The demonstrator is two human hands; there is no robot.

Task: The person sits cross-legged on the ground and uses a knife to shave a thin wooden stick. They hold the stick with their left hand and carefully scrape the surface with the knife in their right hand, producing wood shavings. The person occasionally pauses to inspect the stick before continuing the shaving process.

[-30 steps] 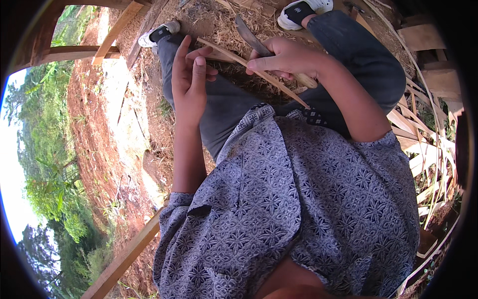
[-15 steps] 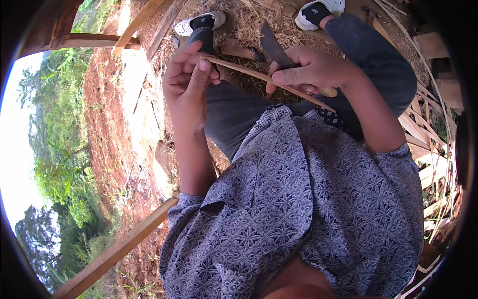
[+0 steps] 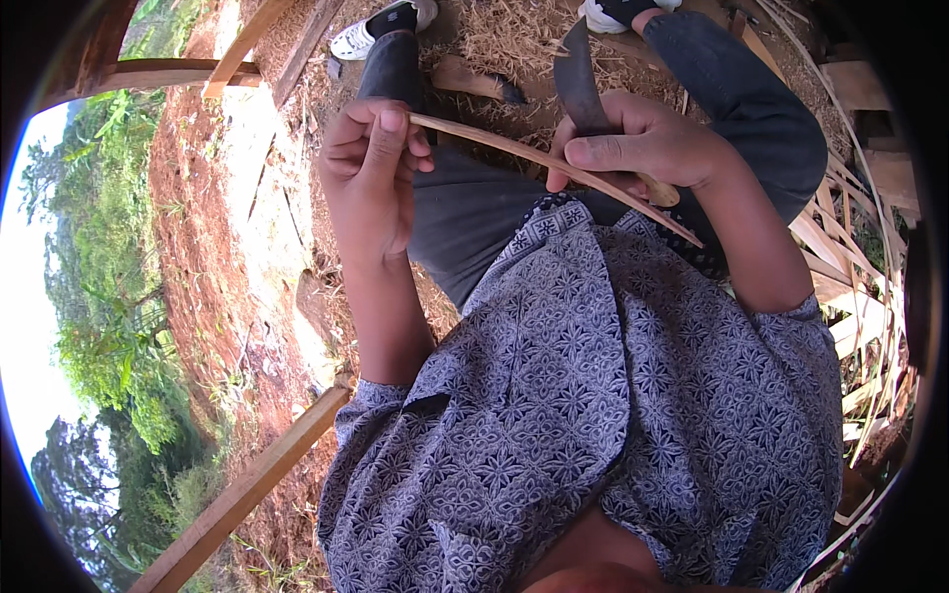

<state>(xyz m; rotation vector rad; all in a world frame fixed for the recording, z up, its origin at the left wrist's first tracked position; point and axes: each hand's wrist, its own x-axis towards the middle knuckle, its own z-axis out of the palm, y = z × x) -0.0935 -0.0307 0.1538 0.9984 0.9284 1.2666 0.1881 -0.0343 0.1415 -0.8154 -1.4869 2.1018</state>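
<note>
Bamboo strip (image 3: 554, 168) pinched in left hand (image 3: 371, 163); right hand (image 3: 643, 148) grips knife (image 3: 578, 84); straw-littered dirt ground (image 3: 494, 40) outdoors.

The left hand (image 3: 371, 163) pinches one end of a thin bamboo strip (image 3: 534, 163) under its thumb. The strip runs across to the right hand (image 3: 643, 148), whose fingers wrap a knife (image 3: 581, 84), blade rising above the knuckles.

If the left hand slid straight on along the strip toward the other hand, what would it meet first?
Probably the right hand, whose thumb presses the thin wooden strip against the dark blade. The left hand pinches the strip's far end, and the stretch between them looks bare, though depth is hard to judge.
</note>
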